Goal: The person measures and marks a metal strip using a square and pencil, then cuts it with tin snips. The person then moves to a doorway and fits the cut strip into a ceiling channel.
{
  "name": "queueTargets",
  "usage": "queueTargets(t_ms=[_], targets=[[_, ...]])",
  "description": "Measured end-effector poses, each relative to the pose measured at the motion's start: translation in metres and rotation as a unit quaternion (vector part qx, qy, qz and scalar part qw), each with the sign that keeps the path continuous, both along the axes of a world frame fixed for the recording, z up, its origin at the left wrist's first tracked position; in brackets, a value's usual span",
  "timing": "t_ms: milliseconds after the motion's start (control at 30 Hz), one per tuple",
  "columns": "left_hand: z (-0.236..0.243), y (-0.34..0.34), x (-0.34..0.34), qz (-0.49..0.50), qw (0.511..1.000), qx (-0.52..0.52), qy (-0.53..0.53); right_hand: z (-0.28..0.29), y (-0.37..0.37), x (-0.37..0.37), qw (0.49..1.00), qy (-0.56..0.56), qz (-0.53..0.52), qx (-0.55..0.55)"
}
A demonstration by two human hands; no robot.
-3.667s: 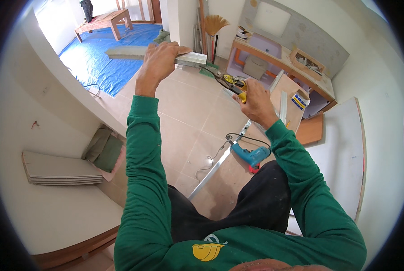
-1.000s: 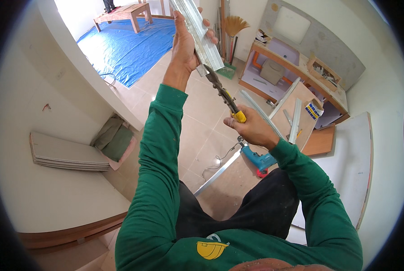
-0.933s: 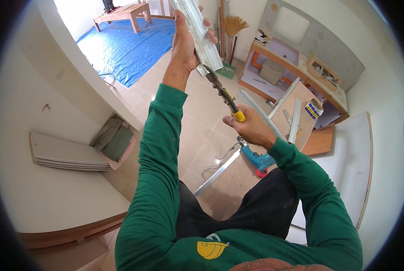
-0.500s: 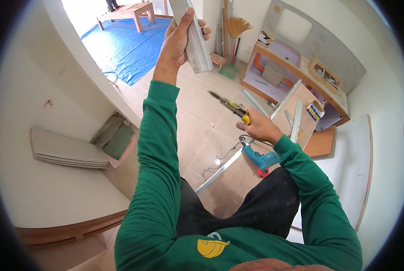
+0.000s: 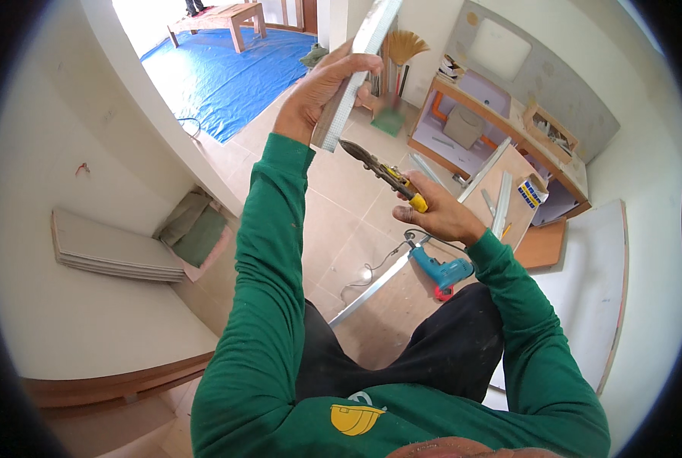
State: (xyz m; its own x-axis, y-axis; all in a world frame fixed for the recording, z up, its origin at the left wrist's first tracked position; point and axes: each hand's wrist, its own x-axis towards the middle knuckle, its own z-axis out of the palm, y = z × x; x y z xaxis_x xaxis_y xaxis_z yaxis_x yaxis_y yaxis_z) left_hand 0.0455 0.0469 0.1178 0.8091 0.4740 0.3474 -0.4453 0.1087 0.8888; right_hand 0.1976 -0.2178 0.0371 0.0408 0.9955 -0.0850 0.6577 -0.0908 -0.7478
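Note:
Raised at the upper middle, my left hand (image 5: 322,91) is closed around a light grey metal stud (image 5: 364,72), a channel-shaped length that slants up and out of the picture. My right hand (image 5: 444,210) grips a pair of tin snips (image 5: 386,174) by yellow-and-black handles. The dark blades point up and left, close to the stud's lower end; whether they touch it I cannot tell. Below the right hand a teal corded drill (image 5: 440,267) lies near my knee, with a small red tape measure (image 5: 443,292) beside it.
Metal strips (image 5: 501,202) and a small box (image 5: 532,191) lie on a board at right. Behind stands a cabinet (image 5: 501,107) bearing a wooden tray (image 5: 551,130). Stacked grey panels (image 5: 116,246) are at left. A blue tarp (image 5: 219,76) covers the far floor beneath a wooden bench (image 5: 219,21).
My left hand has turned the metal stud, so it now leans to the right and shows its other side. The snips have moved slightly, blades nearer the stud's lower end.

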Motion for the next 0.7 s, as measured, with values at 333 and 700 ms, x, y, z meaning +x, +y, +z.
queueTargets(t_ms=[333, 700], targets=[[-0.003, -0.024, 0.014, -0.09, 0.995, 0.01, 0.034, 0.006, -0.004, -0.003, 1.0, -0.01, -0.011, -0.016], [-0.009, -0.019, 0.022, -0.094, 0.982, 0.115, 0.116, 0.0, -0.004, -0.002, 1.0, 0.011, 0.008, -0.012]])
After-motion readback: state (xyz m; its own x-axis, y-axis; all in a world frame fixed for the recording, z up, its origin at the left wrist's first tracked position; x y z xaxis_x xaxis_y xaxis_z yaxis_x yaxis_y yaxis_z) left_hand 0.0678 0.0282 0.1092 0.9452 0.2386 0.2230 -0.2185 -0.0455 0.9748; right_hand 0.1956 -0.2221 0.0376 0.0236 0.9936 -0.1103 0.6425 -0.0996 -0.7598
